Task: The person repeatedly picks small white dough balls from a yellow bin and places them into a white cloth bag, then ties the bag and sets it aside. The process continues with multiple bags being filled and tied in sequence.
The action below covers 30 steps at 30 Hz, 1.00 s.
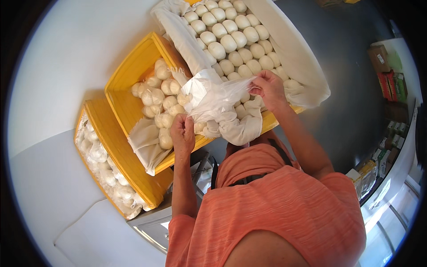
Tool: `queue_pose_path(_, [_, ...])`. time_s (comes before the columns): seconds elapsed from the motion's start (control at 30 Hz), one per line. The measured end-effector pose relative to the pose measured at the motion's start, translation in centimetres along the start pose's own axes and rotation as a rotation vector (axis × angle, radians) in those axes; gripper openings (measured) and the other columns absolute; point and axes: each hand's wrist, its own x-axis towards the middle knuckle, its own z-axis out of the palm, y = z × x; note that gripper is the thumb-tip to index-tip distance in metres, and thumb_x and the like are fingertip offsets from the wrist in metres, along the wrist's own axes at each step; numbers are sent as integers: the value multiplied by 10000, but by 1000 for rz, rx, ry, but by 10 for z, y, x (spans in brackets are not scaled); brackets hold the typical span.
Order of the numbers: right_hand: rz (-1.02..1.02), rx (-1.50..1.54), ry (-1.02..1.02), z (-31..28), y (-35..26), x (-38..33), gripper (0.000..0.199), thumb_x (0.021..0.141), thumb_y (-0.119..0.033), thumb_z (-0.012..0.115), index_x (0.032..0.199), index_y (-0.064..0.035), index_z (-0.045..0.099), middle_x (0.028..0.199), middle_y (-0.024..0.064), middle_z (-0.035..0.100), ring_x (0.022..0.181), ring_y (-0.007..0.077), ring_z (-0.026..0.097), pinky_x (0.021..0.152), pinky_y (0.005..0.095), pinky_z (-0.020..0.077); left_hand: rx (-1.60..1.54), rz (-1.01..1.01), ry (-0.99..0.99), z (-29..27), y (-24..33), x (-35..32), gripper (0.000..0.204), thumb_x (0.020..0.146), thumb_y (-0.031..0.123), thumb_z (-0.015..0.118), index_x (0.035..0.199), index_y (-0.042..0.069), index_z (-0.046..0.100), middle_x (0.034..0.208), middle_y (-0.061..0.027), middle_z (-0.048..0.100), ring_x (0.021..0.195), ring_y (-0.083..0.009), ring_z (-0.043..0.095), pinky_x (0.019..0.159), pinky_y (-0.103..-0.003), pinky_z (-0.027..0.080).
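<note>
Between my two hands a thin clear plastic bag is stretched out. My left hand pinches its lower left edge, above the near edge of a yellow crate with white steamed buns in it, several of them in clear bags. My right hand grips the bag's other end, fingers closed, over a larger cloth-lined crate. That crate holds rows of bare white buns. Whether anything is inside the stretched bag, I cannot tell. Part of the near rows is hidden behind it.
A white cloth lines the large crate and bunches up at its near edge. Another yellow crate at the left holds bagged buns. A white wall stands at the left. Boxes sit on a shelf at the right.
</note>
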Motion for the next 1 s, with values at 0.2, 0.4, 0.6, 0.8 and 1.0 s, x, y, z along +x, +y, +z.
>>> queue_pose_path(0.2, [11,433,4,-26,-7,24,100,816,-17,587,789,-80,514,656,32,538,518,113,496,485,249,421,350,201,-73,40,6,8,70,828,67,591,861,37,537,826,-101,554,661,-212,528,552,-316,410])
queue_pose_path(0.4, [-413,-440,-97,29,14,-7,155,788,-22,639,813,-24,485,647,1,527,567,51,504,511,219,420,291,455,-22,105,65,37,437,726,31,642,1138,19,499,1101,-146,512,952,-298,534,761,-340,472])
queue_pose_path(0.6, [-126,-487,-292,-32,-4,-4,143,815,-72,652,855,-19,525,729,6,553,621,41,508,565,192,429,296,367,-7,82,16,68,230,698,-96,594,890,28,576,903,-103,589,754,-223,586,645,-309,484])
queue_pose_path(0.8, [171,-1727,-71,-173,40,114,479,815,-475,590,1090,-82,591,1120,115,586,1042,266,533,860,477,420,73,88,-87,90,9,61,155,738,-36,638,858,20,558,887,-74,595,732,-136,561,645,-253,479])
queue_pose_path(1.0, [635,-2284,-172,-162,61,143,703,736,-601,586,1271,-148,534,1383,152,388,1239,412,347,952,646,269,163,37,-119,105,15,64,127,736,-16,651,821,24,566,851,-64,582,689,-137,550,609,-244,470])
